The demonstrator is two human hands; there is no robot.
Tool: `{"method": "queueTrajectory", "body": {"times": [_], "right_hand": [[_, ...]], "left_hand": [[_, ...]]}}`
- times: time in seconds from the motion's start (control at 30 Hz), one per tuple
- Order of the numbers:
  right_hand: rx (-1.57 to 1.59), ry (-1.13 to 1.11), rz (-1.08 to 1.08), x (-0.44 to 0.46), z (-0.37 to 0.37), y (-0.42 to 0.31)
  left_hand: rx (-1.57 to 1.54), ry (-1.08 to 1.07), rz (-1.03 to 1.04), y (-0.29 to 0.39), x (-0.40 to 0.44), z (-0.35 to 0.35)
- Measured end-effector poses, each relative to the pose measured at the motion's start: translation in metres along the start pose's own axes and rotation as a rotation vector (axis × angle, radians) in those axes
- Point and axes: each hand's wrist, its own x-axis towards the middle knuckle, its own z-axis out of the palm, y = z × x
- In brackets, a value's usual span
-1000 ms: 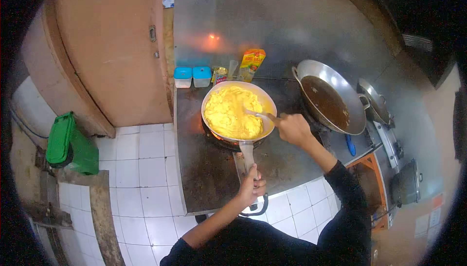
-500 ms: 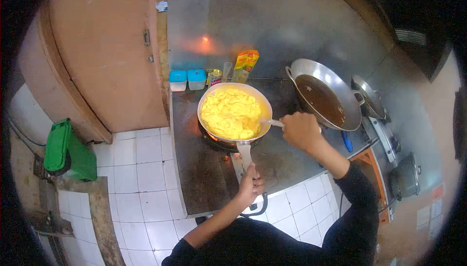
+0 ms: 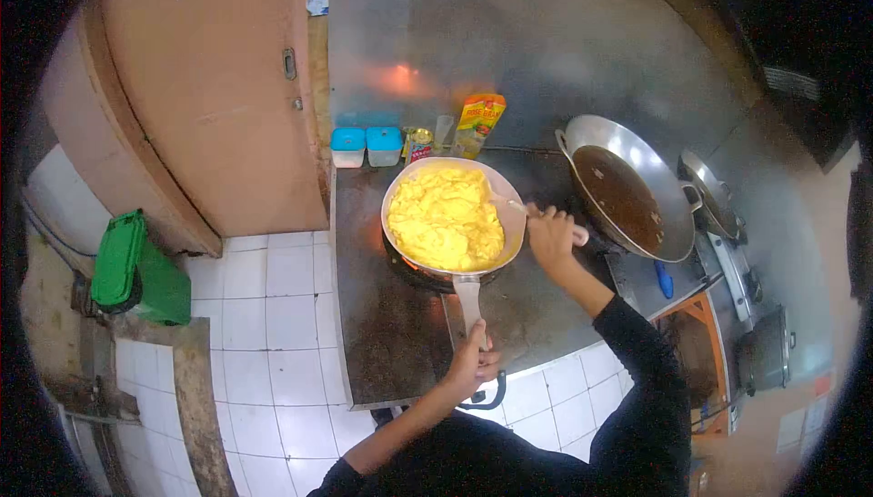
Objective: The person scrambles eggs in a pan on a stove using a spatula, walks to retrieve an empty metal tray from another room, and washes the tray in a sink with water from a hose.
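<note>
My left hand (image 3: 471, 365) is closed around the pale handle of a frying pan (image 3: 516, 229), which sits over a burner with an orange flame (image 3: 407, 263) under its rim. Scrambled egg (image 3: 444, 215), yellow and soft, fills most of the pan and is heaped toward the left. In my closed right hand (image 3: 551, 238) is a spatula (image 3: 580, 236) with a pale handle. Its head reaches into the right side of the pan, at the edge of the egg, where its exact shape is hard to make out.
To the right stands a large wok (image 3: 677, 224) of brown oil, with another pan (image 3: 714, 197) behind it. Blue-lidded tubs (image 3: 384, 147), a can (image 3: 418, 145) and a yellow pouch (image 3: 478, 124) line the back wall. A blue-handled item (image 3: 665, 281) lies near the wok.
My right hand has drawn the spatula back toward the pan's right rim. The egg has shifted left, baring more of the pan's right side. My left hand keeps its grip.
</note>
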Motion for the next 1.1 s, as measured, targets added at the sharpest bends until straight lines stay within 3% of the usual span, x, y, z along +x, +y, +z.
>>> {"method": "queueTrajectory", "body": {"times": [0.03, 0.07, 0.13, 0.23, 0.43, 0.5, 0.6, 0.83, 0.9, 1.1], "right_hand": [[0.062, 0.177, -0.030, 0.007, 0.010, 0.009], [0.071, 0.177, -0.032, 0.016, 0.020, 0.016], [0.505, 0.044, -0.129, 0.038, 0.031, 0.027], [0.613, 0.088, -0.291, 0.056, 0.039, 0.034], [0.653, 0.109, -0.512, 0.040, -0.017, 0.065], [0.502, 0.306, -0.649, 0.029, -0.036, 0.076], [0.388, 0.410, -0.691, 0.010, -0.067, 0.095], [0.286, 0.349, -0.437, -0.009, -0.105, 0.098], [0.271, 0.085, -0.242, -0.008, -0.092, 0.086], [0.369, -0.082, -0.105, 0.012, -0.041, 0.046]], "left_hand": [[-0.001, 0.008, 0.004, 0.001, -0.002, 0.002], [0.017, 0.030, -0.005, 0.001, -0.004, 0.004], [0.041, 0.059, -0.004, 0.004, -0.002, 0.005], [0.017, 0.063, -0.059, 0.004, 0.000, 0.004], [0.111, 0.098, -0.031, 0.005, -0.007, 0.013], [0.028, 0.142, -0.039, 0.006, -0.007, 0.015], [0.037, 0.105, -0.014, 0.003, -0.007, 0.011], [0.109, 0.145, -0.012, 0.002, -0.006, 0.012], [0.095, 0.127, -0.002, 0.002, -0.007, 0.013], [0.127, 0.120, 0.025, 0.001, -0.008, 0.011]]}}
